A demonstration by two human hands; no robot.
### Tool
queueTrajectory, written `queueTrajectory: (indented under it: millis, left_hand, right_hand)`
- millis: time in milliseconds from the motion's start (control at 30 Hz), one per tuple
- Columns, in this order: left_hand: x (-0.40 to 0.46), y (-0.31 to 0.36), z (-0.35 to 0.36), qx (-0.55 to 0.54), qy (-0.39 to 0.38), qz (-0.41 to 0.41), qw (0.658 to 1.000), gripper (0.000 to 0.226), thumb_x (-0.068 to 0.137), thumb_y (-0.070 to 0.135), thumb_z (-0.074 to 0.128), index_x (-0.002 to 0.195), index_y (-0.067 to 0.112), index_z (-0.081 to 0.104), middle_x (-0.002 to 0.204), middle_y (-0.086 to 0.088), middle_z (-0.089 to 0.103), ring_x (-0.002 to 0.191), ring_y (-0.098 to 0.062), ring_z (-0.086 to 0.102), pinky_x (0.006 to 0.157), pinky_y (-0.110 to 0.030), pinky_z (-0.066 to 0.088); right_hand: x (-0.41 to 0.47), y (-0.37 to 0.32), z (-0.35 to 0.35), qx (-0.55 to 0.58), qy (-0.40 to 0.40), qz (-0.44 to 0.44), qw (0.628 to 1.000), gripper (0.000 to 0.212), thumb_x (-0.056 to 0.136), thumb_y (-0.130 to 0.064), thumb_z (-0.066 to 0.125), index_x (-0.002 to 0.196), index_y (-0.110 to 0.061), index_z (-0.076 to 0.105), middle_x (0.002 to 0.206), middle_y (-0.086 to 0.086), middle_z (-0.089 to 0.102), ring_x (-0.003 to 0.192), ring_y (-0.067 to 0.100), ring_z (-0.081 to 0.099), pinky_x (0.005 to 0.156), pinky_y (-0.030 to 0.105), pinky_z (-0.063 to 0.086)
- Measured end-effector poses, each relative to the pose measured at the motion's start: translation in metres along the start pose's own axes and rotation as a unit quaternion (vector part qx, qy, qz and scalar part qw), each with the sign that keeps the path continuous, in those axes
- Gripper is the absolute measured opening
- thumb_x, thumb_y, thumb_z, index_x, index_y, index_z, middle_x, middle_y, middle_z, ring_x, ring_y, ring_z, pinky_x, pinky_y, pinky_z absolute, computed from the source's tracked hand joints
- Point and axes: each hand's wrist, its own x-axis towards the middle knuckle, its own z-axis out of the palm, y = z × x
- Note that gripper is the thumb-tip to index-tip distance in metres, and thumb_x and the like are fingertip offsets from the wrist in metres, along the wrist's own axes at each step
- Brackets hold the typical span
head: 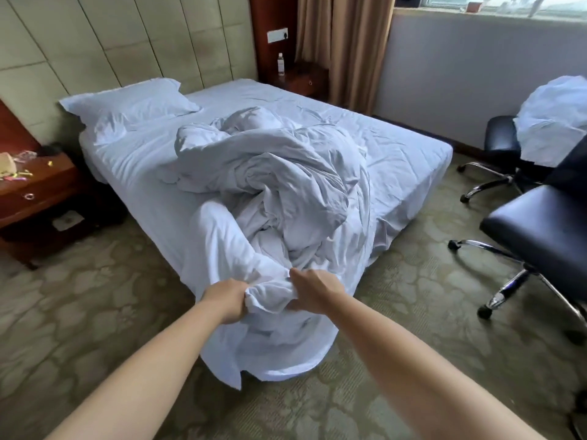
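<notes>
A crumpled white duvet [273, 185] lies heaped on the bed [409, 154] and spills over the foot corner down to the carpet. My left hand [227, 300] grips a bunched edge of the duvet at that corner. My right hand [313, 290] holds the same bunch from the other side, thumb under the cloth and fingers over it. Both arms reach forward from the bottom of the view. A white pillow [130, 104] lies at the head of the bed on the left.
A wooden nightstand [41, 188] with small clutter stands left of the bed. Another nightstand with a water bottle [280, 63] is at the far corner. Two black office chairs [540, 227] stand on the right, the farther one carrying white bedding [556, 119]. Patterned carpet surrounds the bed.
</notes>
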Motion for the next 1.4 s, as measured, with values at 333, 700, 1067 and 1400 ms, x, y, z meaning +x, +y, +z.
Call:
queueTrajectory:
  millis: [333, 700, 1067, 1400]
  left_hand:
    - [0.038, 0.154, -0.006, -0.042, 0.001, -0.091, 0.995, 0.044, 0.09, 0.031, 0.046, 0.132, 0.022, 0.036, 0.119, -0.009, 0.059, 0.106, -0.03, 0.059, 0.082, -0.034, 0.046]
    - [0.191, 0.213, -0.041, 0.009, 0.123, -0.076, 0.989, 0.037, 0.085, 0.03, 0.053, 0.121, 0.028, 0.049, 0.133, 0.004, 0.049, 0.13, -0.019, 0.037, 0.098, -0.036, 0.032]
    - [0.283, 0.239, -0.093, -0.013, 0.076, -0.149, 0.986, 0.032, 0.086, 0.037, 0.049, 0.115, 0.023, 0.048, 0.118, -0.003, 0.063, 0.114, -0.025, 0.057, 0.092, -0.036, 0.039]
    - [0.288, 0.346, -0.208, -0.158, 0.259, -0.319, 0.898, 0.022, 0.079, 0.021, 0.054, 0.1, 0.016, 0.05, 0.112, -0.006, 0.06, 0.107, -0.033, 0.056, 0.08, -0.038, 0.045]
  right_hand:
    - [-0.014, 0.153, -0.024, 0.018, -0.046, -0.076, 0.996, 0.058, 0.082, -0.035, 0.071, 0.126, -0.012, 0.041, 0.118, 0.016, 0.059, 0.104, 0.036, 0.059, 0.071, 0.037, 0.043]
    - [0.094, 0.248, -0.038, 0.102, -0.13, -0.025, 0.986, 0.049, 0.074, -0.034, 0.075, 0.111, -0.014, 0.05, 0.114, 0.012, 0.062, 0.103, 0.033, 0.061, 0.068, 0.031, 0.04]
    - [0.183, 0.326, -0.082, 0.033, -0.124, -0.115, 0.985, 0.038, 0.081, -0.021, 0.065, 0.114, -0.011, 0.05, 0.115, 0.012, 0.06, 0.103, 0.032, 0.06, 0.067, 0.03, 0.039]
    - [0.22, 0.408, -0.236, -0.144, 0.155, -0.345, 0.914, 0.021, 0.091, -0.015, 0.049, 0.11, -0.009, 0.053, 0.1, 0.013, 0.067, 0.091, 0.035, 0.066, 0.063, 0.032, 0.041]
